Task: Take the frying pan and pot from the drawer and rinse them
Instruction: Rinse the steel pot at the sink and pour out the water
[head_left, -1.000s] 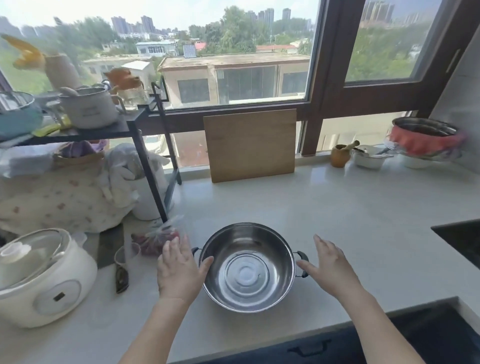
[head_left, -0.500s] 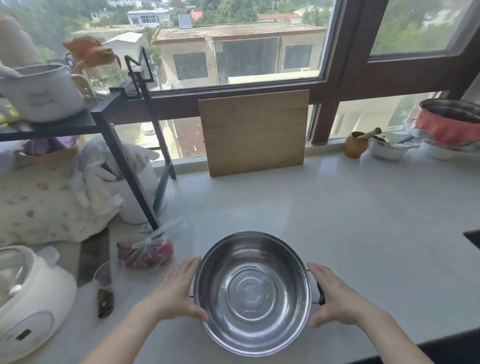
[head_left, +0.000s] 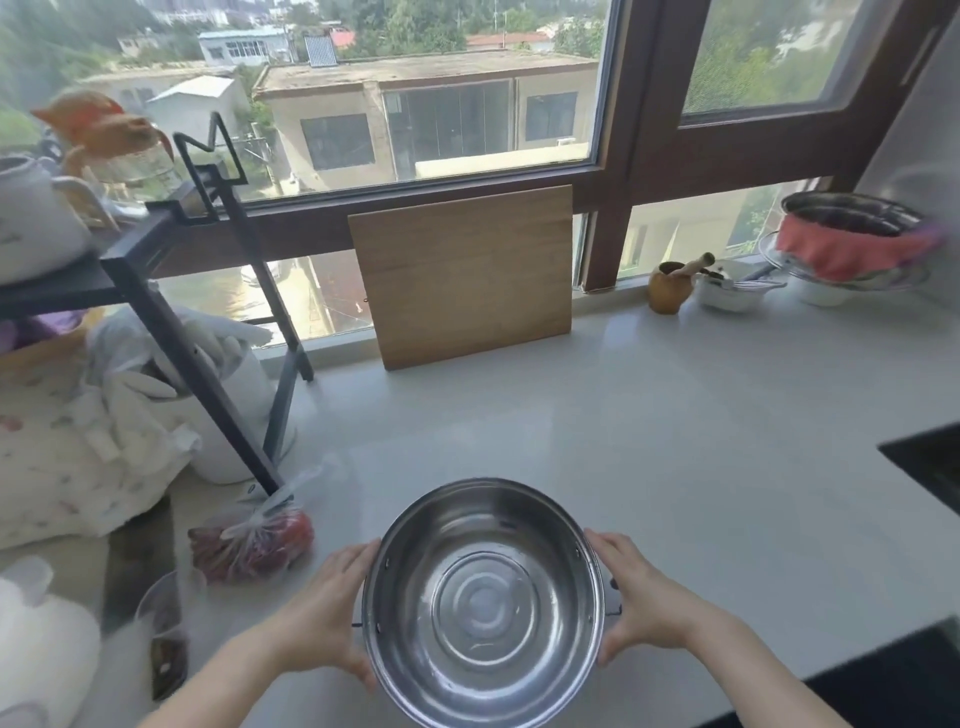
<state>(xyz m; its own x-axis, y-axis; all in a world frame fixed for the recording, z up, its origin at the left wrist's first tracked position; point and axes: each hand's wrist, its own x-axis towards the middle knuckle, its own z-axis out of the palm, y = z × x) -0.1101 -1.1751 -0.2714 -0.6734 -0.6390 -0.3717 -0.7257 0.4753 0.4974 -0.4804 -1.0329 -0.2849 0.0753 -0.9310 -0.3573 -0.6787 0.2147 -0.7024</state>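
At the lower centre of the frame, the left hand (head_left: 322, 613) and right hand (head_left: 641, 603) clasp opposite sides of the empty stainless-steel pot (head_left: 483, 597) over the table (head_left: 649, 415); rigid, probably light, slick-walled, it is best held by its side handles.
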